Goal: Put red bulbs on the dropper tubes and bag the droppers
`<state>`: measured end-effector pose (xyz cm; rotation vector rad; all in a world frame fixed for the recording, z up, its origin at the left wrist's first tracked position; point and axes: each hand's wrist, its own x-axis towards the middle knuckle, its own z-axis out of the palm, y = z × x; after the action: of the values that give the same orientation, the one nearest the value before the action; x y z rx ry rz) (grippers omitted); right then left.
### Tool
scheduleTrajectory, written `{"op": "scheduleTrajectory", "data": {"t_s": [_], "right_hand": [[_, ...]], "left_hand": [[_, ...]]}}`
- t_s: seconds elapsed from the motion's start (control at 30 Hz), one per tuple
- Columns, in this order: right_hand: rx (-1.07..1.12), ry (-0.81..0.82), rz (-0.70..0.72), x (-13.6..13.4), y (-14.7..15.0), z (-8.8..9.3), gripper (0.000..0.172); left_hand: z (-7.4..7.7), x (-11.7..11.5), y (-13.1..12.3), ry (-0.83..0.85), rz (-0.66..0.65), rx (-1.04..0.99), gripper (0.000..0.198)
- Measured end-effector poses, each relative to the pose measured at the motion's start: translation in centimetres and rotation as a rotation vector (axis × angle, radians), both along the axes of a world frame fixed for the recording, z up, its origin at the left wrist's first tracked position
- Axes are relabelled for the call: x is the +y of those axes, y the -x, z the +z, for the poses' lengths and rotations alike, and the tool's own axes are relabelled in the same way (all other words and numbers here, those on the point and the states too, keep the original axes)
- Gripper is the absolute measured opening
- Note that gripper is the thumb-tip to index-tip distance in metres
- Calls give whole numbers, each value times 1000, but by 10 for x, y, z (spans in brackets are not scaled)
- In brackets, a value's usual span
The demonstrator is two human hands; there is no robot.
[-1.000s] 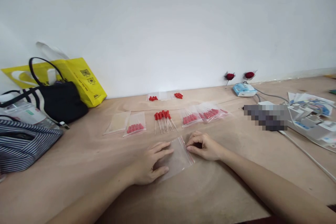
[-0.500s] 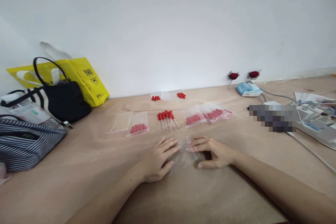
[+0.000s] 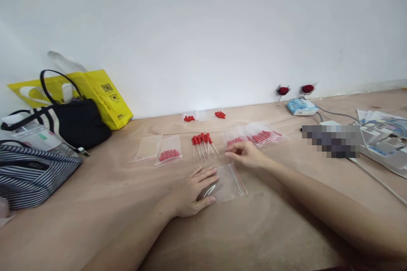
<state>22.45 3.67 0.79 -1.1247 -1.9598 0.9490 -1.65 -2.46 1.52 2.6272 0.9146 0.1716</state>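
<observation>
My left hand (image 3: pixel 197 192) lies flat with its fingers spread on the left part of a clear zip-lock bag (image 3: pixel 225 182). This bag lies flat, its red-lined seal to the right. My right hand (image 3: pixel 243 154) is raised just beyond the bag, fingers loosely curled, nothing visible between them. Its fingertips are close to the right side of a fanned pile of droppers (image 3: pixel 203 146) with red bulbs and thin pale stems. Behind that hand are filled bags of droppers (image 3: pixel 260 135), partly hidden by it. Another filled dropper bag (image 3: pixel 169 152) lies left of the pile.
A flat zip-lock bag (image 3: pixel 146 149) lies at left. Loose red bulbs (image 3: pixel 220 114) sit on bags near the wall. Striped (image 3: pixel 34 173), black (image 3: pixel 82 123) and yellow (image 3: pixel 111 101) bags stand left. A blue tissue pack (image 3: pixel 301 107), cables and a power strip (image 3: pixel 384 148) occupy the right.
My right hand has lifted off the clear bag's seal and moved away from me toward the dropper pile. My left hand stays on the bag, which now shows more fully.
</observation>
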Motion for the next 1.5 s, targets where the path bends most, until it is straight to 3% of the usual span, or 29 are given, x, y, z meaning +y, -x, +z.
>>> {"op": "scheduleTrajectory", "data": {"t_s": [0.07, 0.2, 0.33, 0.47, 0.63, 0.8, 0.9, 1.0, 1.13, 1.3, 1.5], "right_hand": [[26, 94, -255, 26, 22, 3, 15], [40, 132, -428, 73, 61, 4, 17], [43, 189, -502, 94, 81, -5, 30], [90, 242, -502, 95, 90, -15, 21], [264, 258, -494, 84, 80, -5, 16], [483, 157, -535, 44, 26, 13, 23], [702, 50, -550, 15, -12, 8, 35], [758, 65, -609, -8, -34, -6, 40], [789, 137, -631, -20, -33, -22, 39], [846, 201, -581, -24, -19, -27, 38], [747, 360, -322, -36, -15, -27, 34]], "left_hand": [[-2, 0, 0, -8, 9, -21, 49], [-6, -1, 1, -22, 25, -99, 45], [-7, -2, 2, -5, 26, -169, 42], [-3, -3, 2, 12, 18, -169, 37], [2, -4, 3, 9, 18, -120, 43], [4, -4, 2, 47, 20, -67, 42], [1, -3, 3, 32, 13, -52, 47], [-2, -1, 4, 21, 8, -56, 47], [-3, 0, 6, 17, -2, -76, 49], [-3, 0, 6, 37, -2, -91, 53], [-5, -3, 3, -38, 90, -123, 48]]}}
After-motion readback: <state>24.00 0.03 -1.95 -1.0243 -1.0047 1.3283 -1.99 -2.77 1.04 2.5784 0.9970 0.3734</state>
